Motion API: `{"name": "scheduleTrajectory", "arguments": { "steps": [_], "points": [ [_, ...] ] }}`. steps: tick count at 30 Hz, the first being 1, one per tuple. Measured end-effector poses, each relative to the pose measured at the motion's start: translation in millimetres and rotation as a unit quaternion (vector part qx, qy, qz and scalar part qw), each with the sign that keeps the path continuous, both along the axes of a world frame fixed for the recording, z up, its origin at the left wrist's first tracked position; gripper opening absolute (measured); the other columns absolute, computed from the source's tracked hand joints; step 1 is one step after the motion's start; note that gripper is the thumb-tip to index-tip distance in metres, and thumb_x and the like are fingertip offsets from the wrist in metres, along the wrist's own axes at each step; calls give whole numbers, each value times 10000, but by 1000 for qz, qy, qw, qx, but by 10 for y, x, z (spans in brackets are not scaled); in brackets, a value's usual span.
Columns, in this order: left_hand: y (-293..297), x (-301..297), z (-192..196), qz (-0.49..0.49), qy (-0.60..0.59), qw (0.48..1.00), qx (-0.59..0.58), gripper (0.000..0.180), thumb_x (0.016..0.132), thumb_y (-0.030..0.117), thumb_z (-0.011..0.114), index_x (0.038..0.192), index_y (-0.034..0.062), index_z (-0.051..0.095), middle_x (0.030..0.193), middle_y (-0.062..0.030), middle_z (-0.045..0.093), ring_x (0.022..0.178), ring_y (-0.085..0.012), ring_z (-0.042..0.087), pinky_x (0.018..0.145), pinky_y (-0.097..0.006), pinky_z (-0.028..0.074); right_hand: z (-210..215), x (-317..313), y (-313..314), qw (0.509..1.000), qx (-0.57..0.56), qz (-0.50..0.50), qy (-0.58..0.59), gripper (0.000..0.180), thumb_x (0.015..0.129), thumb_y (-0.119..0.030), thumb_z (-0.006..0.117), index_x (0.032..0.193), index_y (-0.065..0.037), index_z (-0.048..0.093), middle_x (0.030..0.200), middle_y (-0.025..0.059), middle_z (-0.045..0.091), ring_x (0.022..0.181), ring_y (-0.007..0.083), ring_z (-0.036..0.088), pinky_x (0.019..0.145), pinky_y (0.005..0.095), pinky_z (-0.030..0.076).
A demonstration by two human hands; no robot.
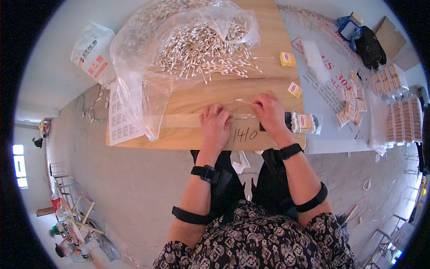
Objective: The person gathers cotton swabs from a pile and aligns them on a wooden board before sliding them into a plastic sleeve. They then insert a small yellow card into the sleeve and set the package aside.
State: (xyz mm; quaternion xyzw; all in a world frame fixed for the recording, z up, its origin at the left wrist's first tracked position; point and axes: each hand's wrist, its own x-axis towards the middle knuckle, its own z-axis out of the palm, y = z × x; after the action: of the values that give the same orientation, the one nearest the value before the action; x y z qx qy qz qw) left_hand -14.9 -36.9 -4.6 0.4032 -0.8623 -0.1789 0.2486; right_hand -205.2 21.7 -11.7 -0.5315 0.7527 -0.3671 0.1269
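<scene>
My left hand [216, 125] rests near the table's front edge, its fingers curled together. A few cotton swabs [245, 117] stick out from its fingertips toward the right. Close by, my right hand [271, 113] pinches cotton swabs [243, 101] whose white tips point left. Beyond both hands, a large heap of loose cotton swabs [197, 47] spills from a clear plastic bag [134, 58]. Just right of my right hand lies a filled clear pack of cotton swabs [303, 122] with a yellow label, on something dark.
Two small yellow boxes [287, 59] [294, 89] sit along the right side of the wooden table [197, 94]. A printed sheet [121, 119] lies under the bag at left. On the grey surface at right are loose swab packs [349, 105] and wrapped stacks [403, 119].
</scene>
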Motion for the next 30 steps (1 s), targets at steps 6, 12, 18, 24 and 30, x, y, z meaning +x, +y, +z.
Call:
{"name": "scheduleTrajectory", "arguments": {
  "steps": [6,12,18,24,30],
  "points": [
    [223,-61,24,-16,-29,998,-44,624,785,177,700,1357,58,481,1404,-158,466,1347,-360,379,1131,-519,259,-30,79,26,996,-61,-3,-67,195,828,-45,630,1021,-55,651,975,158,620,897,370,626,760,464,515],
    [233,-220,-5,-59,-190,979,-42,786,902,472,591,1518,68,316,1592,-149,271,1494,-301,199,1192,-557,121,-63,148,230,983,-113,-77,-120,207,828,40,604,1016,-36,646,985,152,617,832,333,643,708,398,528],
    [141,-362,89,-79,-225,969,-65,820,899,513,584,1514,45,310,1593,-148,275,1496,-297,196,1182,-589,105,-141,145,265,960,-182,-107,-183,157,901,6,580,1047,-10,634,1098,153,623,971,298,630,847,359,511],
    [283,-224,-55,-74,-105,992,-16,741,946,425,551,1505,4,309,1582,-202,267,1488,-335,200,1197,-527,123,-136,287,187,922,-224,-64,-308,299,999,-78,508,1274,19,571,1361,175,559,1281,272,514,1094,351,374],
    [149,-238,-111,66,290,939,172,582,1046,334,415,1493,-26,317,1554,-224,308,1451,-314,280,1194,-411,203,-136,338,82,899,-207,-92,-375,364,1040,-166,460,1333,36,536,1401,160,541,1314,253,484,1124,339,334]
  ]
}}
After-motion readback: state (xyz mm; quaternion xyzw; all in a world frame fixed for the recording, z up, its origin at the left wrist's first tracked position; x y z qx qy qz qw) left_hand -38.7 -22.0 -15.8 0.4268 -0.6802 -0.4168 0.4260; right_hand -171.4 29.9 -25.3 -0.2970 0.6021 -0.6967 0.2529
